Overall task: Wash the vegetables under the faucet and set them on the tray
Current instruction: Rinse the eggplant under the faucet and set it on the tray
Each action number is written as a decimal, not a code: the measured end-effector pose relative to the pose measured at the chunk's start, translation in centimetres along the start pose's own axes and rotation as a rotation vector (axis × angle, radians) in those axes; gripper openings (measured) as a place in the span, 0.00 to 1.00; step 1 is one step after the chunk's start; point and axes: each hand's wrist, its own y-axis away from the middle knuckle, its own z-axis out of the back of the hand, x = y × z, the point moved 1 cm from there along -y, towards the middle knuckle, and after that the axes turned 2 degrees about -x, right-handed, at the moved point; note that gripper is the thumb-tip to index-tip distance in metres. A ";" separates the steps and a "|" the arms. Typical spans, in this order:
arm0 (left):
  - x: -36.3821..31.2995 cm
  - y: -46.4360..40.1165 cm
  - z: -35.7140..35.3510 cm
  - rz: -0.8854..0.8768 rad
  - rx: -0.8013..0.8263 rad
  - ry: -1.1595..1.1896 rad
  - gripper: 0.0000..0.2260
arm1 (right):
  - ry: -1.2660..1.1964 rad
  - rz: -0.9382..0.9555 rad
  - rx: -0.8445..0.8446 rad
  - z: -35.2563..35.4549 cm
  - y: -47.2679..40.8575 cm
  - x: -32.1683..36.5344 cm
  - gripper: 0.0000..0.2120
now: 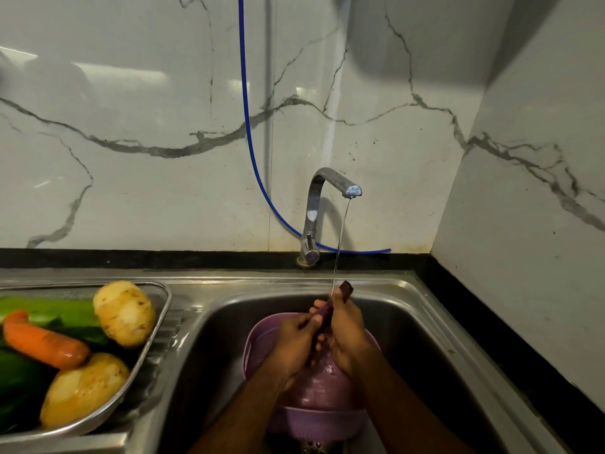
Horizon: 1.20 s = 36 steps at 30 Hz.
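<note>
— What sits around the sink [409, 290]?
— A steel tray [163, 309] on the drainboard to the left holds two potatoes [124, 311], a carrot [45, 344] and green vegetables [49, 312]. A lilac colander [314, 417] sits in the basin under both forearms.
— And the hands?
— The left hand [294, 342] and right hand [347, 332] are both curled round a purple eggplant [345, 289], its tip under the thin stream from the faucet [327, 191].
— The room?
— White marble-veined wall, a blue hose [244, 93] hanging down, and a black surface [131, 258] edge behind the sink.
</note>
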 end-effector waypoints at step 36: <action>-0.8 -0.3 -0.1 -0.023 -0.084 0.266 0.14 | 0.033 -0.067 0.282 0.3 0.8 0.2 0.16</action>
